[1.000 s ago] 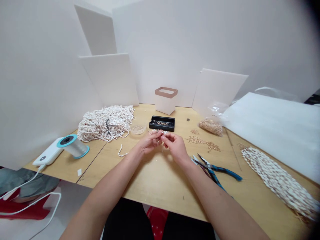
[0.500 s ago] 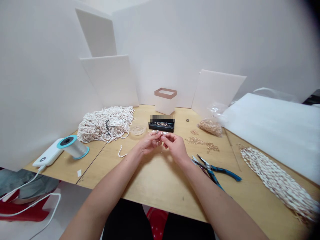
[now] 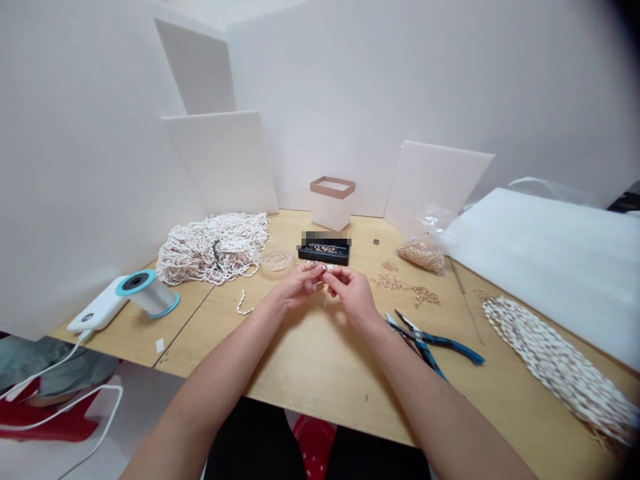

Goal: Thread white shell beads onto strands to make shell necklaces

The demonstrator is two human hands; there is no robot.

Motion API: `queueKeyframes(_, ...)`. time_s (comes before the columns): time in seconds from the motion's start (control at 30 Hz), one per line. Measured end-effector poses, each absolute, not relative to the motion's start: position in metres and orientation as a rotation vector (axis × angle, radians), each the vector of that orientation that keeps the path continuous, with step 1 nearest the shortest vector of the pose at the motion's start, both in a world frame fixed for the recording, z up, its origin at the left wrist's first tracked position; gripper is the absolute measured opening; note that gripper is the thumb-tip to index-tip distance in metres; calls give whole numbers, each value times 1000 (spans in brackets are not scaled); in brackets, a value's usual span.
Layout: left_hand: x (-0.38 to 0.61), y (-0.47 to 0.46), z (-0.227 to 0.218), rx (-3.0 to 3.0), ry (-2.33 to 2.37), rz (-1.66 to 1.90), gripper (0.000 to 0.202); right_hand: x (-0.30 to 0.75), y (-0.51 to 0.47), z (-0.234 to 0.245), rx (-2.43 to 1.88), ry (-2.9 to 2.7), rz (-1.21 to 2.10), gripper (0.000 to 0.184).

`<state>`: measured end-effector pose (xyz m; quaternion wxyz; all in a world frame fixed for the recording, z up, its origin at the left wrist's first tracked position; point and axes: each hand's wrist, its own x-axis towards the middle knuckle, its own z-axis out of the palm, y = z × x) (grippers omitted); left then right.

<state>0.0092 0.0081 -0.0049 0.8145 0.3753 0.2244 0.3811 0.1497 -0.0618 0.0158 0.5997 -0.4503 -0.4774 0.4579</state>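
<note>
Barely shifted: L hand (image 3: pixel 301 283) & R hand (image 3: pixel 353 297) pinched shut on prob. bead strand (image 3: pixel 316 265), black tray (image 3: pixel 324 257) w/ gold-ish beads (image 3: pixel 324 248) just beyond.

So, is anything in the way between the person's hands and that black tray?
Nothing visible is. The left hand and right hand are just in front of the black tray, and only the small pale beads they pinch reach toward it.
</note>
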Motion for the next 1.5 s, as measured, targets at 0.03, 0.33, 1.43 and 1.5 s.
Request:
queueKeyframes(0.03,9,8,-5,799,481,815,20,150,-62,16,-1045,-1112,1063,22)
queueKeyframes(0.33,9,9,-7,808,485,813,22,150,-61,15,-1044,-1115,1073,22)
queueKeyframes(1.43,8,7,-5,870,496,805,21,151,-61,16,-1063,-1124,1057,24)
queueKeyframes(1.5,8,6,-3,876,504,812,21,151,-61,16,-1065,-1116,1057,24)
